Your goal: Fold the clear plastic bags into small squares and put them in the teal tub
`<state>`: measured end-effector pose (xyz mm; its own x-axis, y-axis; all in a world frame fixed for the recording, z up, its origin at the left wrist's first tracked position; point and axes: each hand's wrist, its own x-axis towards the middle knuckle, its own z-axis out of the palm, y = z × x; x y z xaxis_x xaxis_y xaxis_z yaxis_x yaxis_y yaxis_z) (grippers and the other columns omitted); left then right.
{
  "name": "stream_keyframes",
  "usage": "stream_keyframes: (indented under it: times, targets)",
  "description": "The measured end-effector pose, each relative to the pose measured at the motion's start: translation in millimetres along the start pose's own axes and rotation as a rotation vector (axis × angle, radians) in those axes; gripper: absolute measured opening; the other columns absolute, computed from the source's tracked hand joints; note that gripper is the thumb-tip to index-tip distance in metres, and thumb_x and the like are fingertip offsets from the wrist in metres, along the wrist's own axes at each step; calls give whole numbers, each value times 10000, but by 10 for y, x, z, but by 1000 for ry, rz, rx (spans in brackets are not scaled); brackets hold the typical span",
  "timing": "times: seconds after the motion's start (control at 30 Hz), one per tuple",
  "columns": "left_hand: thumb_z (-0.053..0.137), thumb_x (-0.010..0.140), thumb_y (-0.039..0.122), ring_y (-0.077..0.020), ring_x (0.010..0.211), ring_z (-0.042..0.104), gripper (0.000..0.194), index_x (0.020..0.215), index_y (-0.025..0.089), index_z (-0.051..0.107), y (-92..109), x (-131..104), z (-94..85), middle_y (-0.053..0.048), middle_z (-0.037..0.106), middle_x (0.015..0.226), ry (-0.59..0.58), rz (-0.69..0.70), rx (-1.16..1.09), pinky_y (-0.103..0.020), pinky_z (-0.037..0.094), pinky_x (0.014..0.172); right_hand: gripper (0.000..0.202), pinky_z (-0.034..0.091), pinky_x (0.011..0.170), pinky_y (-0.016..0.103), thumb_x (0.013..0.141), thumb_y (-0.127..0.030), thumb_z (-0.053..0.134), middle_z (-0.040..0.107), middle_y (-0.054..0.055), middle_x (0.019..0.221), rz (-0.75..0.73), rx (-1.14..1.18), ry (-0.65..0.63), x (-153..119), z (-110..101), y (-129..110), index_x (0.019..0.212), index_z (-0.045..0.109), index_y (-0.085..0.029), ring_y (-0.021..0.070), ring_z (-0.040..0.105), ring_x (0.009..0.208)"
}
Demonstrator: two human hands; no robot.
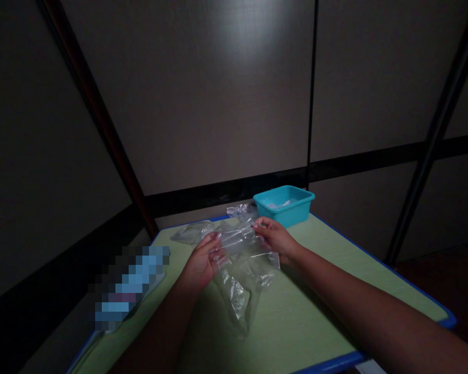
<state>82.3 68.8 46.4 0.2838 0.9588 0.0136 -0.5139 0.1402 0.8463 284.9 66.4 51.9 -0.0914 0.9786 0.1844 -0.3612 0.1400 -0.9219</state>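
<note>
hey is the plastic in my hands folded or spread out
Spread out: the clear plastic spans left hand to right hand, hanging loose below.

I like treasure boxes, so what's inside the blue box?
Inside the turquoise plastic basin, a little clear, shiny material shows, perhaps plastic. The basin's near wall hides most of the bottom, so I can't tell what else is there.
</note>
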Motion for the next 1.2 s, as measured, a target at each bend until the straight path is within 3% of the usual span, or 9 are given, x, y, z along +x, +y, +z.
stream_keyframes:
  times: [0.17, 0.27, 0.4, 0.6, 0.7, 0.87, 0.93, 1.03, 1.2]
  targets:
    - [712, 674, 201, -48, 418, 474, 270, 892, 181, 553, 34, -4, 10, 85, 462, 537, 57, 52, -4, -143, 348, 398, 372, 205, 353, 177, 582, -426, 726, 413, -104, 436, -40, 15, 61, 16, -23, -47, 764, 490, -203, 48, 304, 350]
    - [634, 767, 314, -50, 367, 425, 252, 959, 158, 582, 52, -37, 43, 80, 430, 489, 17, -73, -36, -150, 312, 357, 350, 215, 362, 178, 616, -429, 706, 428, -94, 452, -29, -19, 13, 15, -30, -12, 798, 518, -197, 50, 324, 364]
    - [491, 856, 402, -111, 455, 532, 342, 1016, 122, 605, 47, -81, 101, -17, 584, 602, -45, -238, -31, -209, 408, 423, 348, 185, 351, 177, 639, -461, 685, 417, -90, 448, 15, -109, -58, 4, -34, 29, 803, 541, -189, 45, 311, 353]
    - [497, 858, 331, -166, 603, 622, 406, 1245, 205, 495, 66, -93, 111, -57, 655, 794, -45, -129, 6, -291, 500, 587, 357, 151, 347, 177, 631, -475, 686, 411, -93, 428, 26, -178, -30, 10, -42, 22, 766, 529, -184, 43, 277, 338]
    - [471, 872, 349, -211, 771, 643, 467, 1327, 290, 380, 93, -85, 90, -73, 646, 963, -101, -56, -13, -381, 509, 720, 333, 214, 380, 176, 671, -473, 664, 455, -72, 473, -5, -115, -40, 6, -47, 22, 773, 556, -176, 53, 339, 385]
    - [428, 887, 409, -231, 858, 638, 504, 1360, 387, 254, 136, -35, 9, -77, 613, 1074, -147, 31, -114, -427, 493, 750, 305, 377, 575, 224, 629, -408, 726, 604, 5, 690, 83, 2, -263, -41, -29, 31, 728, 594, -152, 108, 535, 616]
    - [410, 890, 427, -236, 867, 638, 486, 1354, 369, 276, 159, -20, -20, -90, 610, 1086, -111, 42, -157, -419, 493, 739, 306, 374, 589, 227, 585, -371, 761, 616, 7, 677, 104, -6, -298, -49, -21, 37, 662, 564, -150, 116, 554, 630]
    - [391, 876, 489, -271, 918, 621, 487, 1318, 285, 366, 180, -19, -28, -129, 598, 1118, -90, 2, -215, -437, 486, 741, 307, 364, 545, 220, 578, -355, 762, 592, -17, 579, 86, -30, -236, -26, -29, 53, 644, 535, -158, 104, 539, 542]
    - [430, 883, 371, -306, 1026, 569, 468, 1293, 147, 396, 131, -43, 8, -182, 570, 1158, -234, -190, -184, -451, 461, 799, 271, 327, 414, 203, 656, -384, 697, 506, -61, 437, -4, -77, -128, 59, -92, 96, 686, 527, -174, 78, 437, 367]
